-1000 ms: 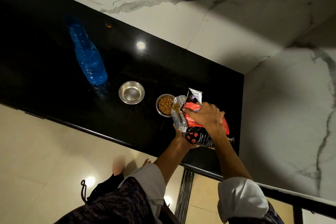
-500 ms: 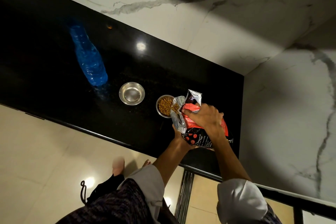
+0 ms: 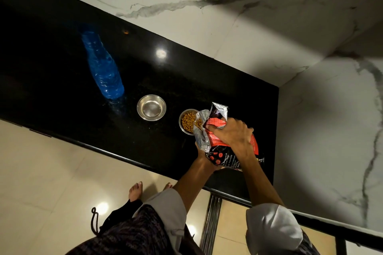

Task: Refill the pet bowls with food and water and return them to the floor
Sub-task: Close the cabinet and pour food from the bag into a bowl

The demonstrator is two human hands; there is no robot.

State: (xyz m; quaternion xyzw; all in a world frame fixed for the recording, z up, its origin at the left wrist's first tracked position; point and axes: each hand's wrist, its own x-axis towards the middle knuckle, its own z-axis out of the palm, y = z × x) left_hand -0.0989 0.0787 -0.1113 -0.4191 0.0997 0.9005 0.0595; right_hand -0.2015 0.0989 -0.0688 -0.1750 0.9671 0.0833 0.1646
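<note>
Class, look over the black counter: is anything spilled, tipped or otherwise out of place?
Nothing stands out. The kibble sits inside its bowl, the second steel bowl and blue bottle stand upright, and no spill shows on the counter.

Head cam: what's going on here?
A person stands at a black counter holding a pet food bag in both hands. The right hand grips the bag from above; the left hand holds it from underneath. The bag's open mouth is tipped over the food bowl, which already holds kibble. The second bowl beside it has no kibble in it; whether it holds water cannot be told. A blue water bottle stands to its left, untouched.
</note>
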